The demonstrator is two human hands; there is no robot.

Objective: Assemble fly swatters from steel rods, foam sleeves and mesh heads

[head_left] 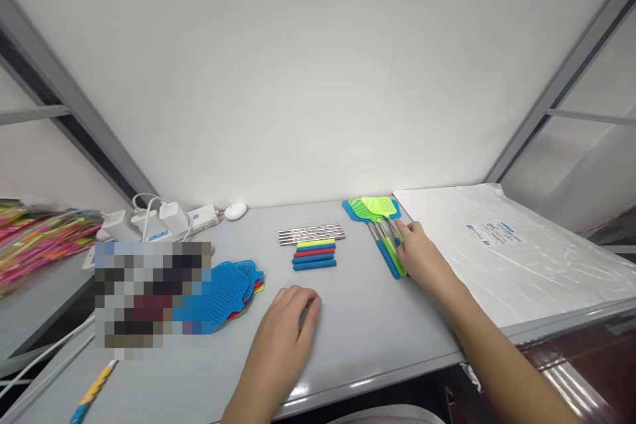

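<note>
evidently the work is part-way along: the assembled fly swatters, blue, green and yellow-green, lie overlapping right of centre in the frame, heads toward the wall and coloured handles toward the lower edge. these look finished, each with head, metal shaft and grip joined, though the overlap leaves their number uncertain. the right hand is over their right side, touching them; its fingers are bent close together around the shafts and handles, but i can't tell whether they are clamped on one.

what seems left lies loose. at the centre of the frame are a row of bare metal rods and, just below them, foam-like grip sleeves in yellow, blue and red. left of these is a pile of unattached swatter heads, blue on top with red and yellow-green edges underneath, partly hidden by a pixelated patch. the left hand rests at lower centre, loosely curled, thumb apart from the forefinger at its base, nothing visible in it.

further out, a power strip sits at middle left and a white wrapped package fills the right side.
</note>
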